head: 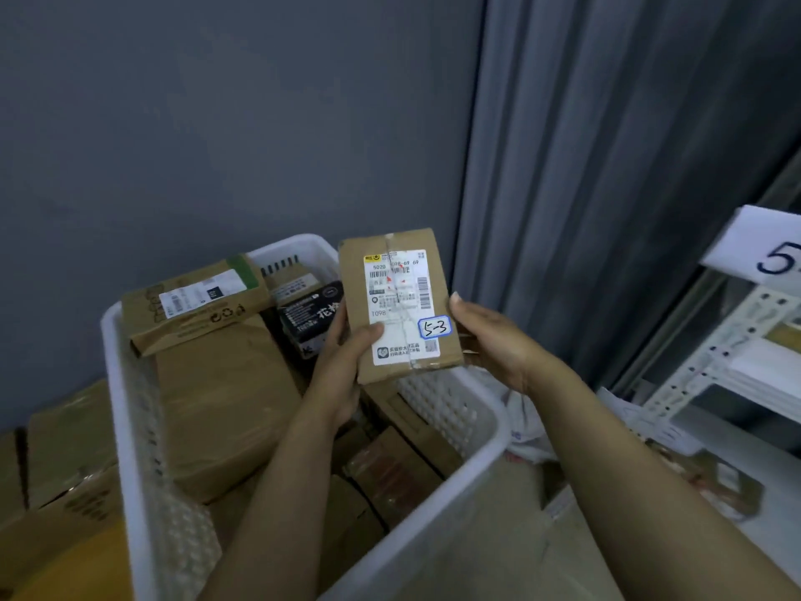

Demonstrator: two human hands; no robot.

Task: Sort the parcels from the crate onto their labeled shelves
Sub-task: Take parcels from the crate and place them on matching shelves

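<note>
- Both hands grip a small flat brown cardboard parcel (396, 303), its white label marked "5-3", above the white plastic crate (437, 492).
- Left hand (342, 362) pinches its left edge; right hand (490, 336) clasps the right.
- White shelf sign (763, 245) at right.

Grey wall (195, 123), grey curtain (607, 167)

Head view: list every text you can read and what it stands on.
"5-3": handwritten on the blue-edged sticker on the held parcel.
"T098", "5020": that parcel's shipping label; its fine print is blurred.
"5": white shelf sign, cut off by the frame edge.
"花": black box in the crate; the rest is unreadable.
Label on the flat carton: too blurred.
</note>
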